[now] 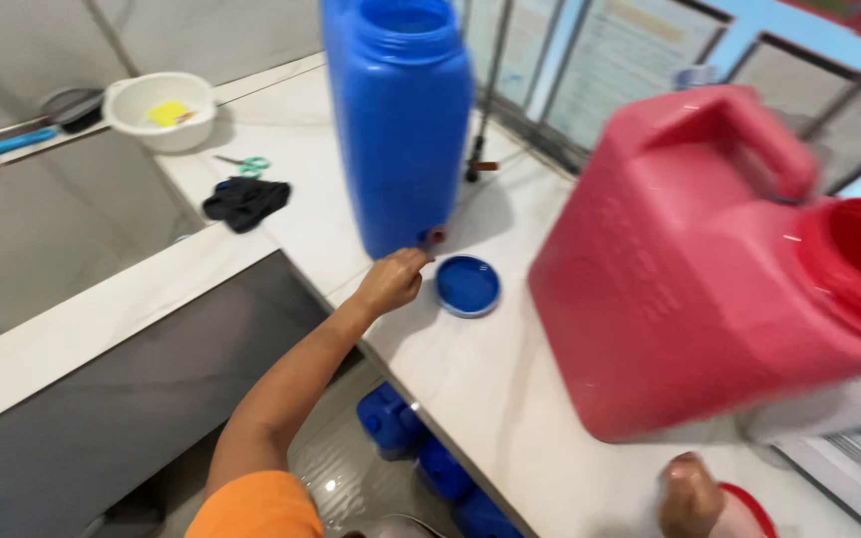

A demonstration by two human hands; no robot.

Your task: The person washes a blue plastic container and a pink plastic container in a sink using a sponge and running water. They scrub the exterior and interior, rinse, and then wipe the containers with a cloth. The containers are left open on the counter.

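Observation:
A tall blue jug stands open-topped on the white counter, with a small tap at its base. My left hand reaches across to that base, fingers curled, knuckles just below the tap. The jug's blue lid lies flat on the counter right beside this hand. A big red jug with a handle and wide open mouth fills the right side. At the bottom edge my right hand, blurred, is closed over a red lid.
Farther along the counter lie a black cloth and green-handled scissors. A white bowl holds something yellow. Several blue containers sit on the floor below the counter edge. A window frame runs along the right.

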